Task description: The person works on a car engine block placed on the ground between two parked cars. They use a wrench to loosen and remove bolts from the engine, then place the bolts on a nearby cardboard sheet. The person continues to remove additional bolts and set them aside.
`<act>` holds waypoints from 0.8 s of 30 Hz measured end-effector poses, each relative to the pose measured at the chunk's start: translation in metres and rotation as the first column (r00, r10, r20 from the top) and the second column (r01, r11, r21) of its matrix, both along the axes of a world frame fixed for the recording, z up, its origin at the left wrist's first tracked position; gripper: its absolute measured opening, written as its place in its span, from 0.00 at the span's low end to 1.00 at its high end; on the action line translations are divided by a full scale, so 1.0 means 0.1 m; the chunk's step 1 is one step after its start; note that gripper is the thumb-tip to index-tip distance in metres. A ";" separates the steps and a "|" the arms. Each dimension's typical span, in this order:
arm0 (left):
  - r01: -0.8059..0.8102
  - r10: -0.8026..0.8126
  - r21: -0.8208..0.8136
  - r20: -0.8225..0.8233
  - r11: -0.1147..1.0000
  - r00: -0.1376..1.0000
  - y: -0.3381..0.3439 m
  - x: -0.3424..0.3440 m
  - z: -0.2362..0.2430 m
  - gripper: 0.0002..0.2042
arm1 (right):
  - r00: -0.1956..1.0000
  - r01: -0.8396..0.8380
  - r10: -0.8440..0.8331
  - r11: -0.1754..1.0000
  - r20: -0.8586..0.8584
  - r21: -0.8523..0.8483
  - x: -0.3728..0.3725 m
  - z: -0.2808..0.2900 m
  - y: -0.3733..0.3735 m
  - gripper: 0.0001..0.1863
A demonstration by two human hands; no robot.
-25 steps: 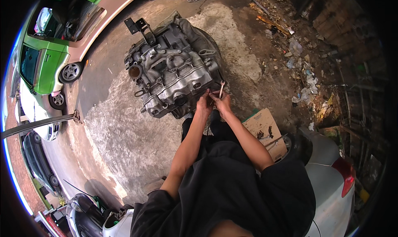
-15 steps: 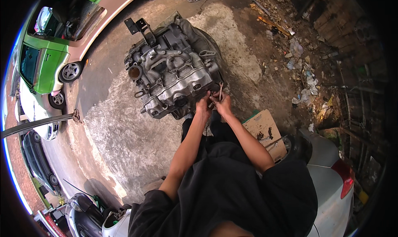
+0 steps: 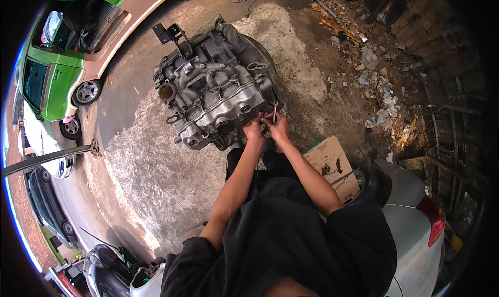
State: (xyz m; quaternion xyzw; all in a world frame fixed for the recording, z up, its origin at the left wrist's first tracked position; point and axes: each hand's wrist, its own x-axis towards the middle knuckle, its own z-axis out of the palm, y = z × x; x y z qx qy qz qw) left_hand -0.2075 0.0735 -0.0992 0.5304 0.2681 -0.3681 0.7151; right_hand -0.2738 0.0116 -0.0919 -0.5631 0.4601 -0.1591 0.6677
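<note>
A grey metal car engine [image 3: 208, 89] stands on the ground in front of me. Both hands are at its near right corner, close together. My right hand [image 3: 279, 129] is closed around a wrench [image 3: 275, 111], whose end sticks up above the fingers beside the engine. My left hand [image 3: 253, 129] has its fingers bent in against the engine's near side, next to the right fingertips. What the left fingers pinch, if anything, is too small and hidden to tell.
Right of my legs lies a cardboard sheet [image 3: 323, 156] with small dark parts on it. A silver car [image 3: 416, 229] stands at the lower right, a green vehicle [image 3: 62, 89] at the upper left. Litter [image 3: 384, 102] lines the right side. A bar [image 3: 47, 159] juts in from the left.
Both hands stay at the same engine corner, with only slight finger movement. The wrench stands a little more upright. The whole view has shifted slightly.
</note>
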 end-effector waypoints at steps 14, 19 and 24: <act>-0.059 0.059 -0.028 0.004 0.998 0.998 -0.10 0.02 -0.01 0.10 | 0.996 0.073 -0.080 0.987 0.043 0.145 -0.08 0.03 0.04 0.09; 0.053 -0.058 -0.195 -0.020 0.979 0.998 0.06 0.07 -0.05 0.13 | 0.996 0.037 -0.046 0.994 -0.082 -0.108 -0.03 0.04 0.11 0.11; 0.144 -0.162 -0.289 -0.038 0.946 0.986 0.16 0.09 -0.06 0.21 | 0.988 0.015 -0.047 0.978 -0.149 -0.207 -0.01 0.20 0.16 0.11</act>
